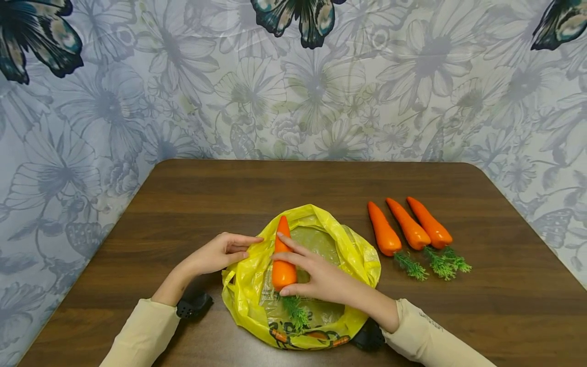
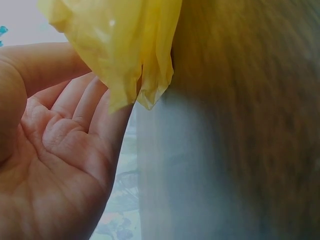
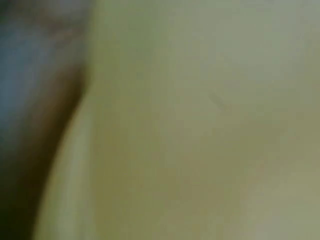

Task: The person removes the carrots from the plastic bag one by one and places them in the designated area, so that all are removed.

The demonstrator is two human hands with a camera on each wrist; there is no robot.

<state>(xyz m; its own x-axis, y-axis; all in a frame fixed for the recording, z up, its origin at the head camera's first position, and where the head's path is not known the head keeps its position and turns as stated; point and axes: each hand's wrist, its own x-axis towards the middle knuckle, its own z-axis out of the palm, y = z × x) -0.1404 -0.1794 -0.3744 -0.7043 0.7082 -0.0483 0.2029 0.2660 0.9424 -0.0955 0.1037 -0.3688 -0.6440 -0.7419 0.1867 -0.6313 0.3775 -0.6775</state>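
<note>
A yellow plastic bag (image 1: 359,255) lies on the table with its mouth spread wide. Over its opening, my right hand (image 1: 316,272) grips an orange carrot (image 1: 284,272) between thumb and fingers; the carrot's tip points away and its green top (image 1: 295,312) toward me. At the bag's left rim, my left hand (image 1: 224,253) pinches the plastic between thumb and fingers. The left wrist view shows a fold of the yellow bag (image 2: 120,45) hanging at the fingers of that hand (image 2: 65,135). Blurred yellowish material fills most of the right wrist view.
Three more carrots (image 1: 408,224) with green tops lie side by side on the brown wooden table (image 1: 197,193), right of the bag. Behind the table's far edge is a wall (image 1: 321,112) with a floral pattern and butterfly decorations (image 1: 302,20).
</note>
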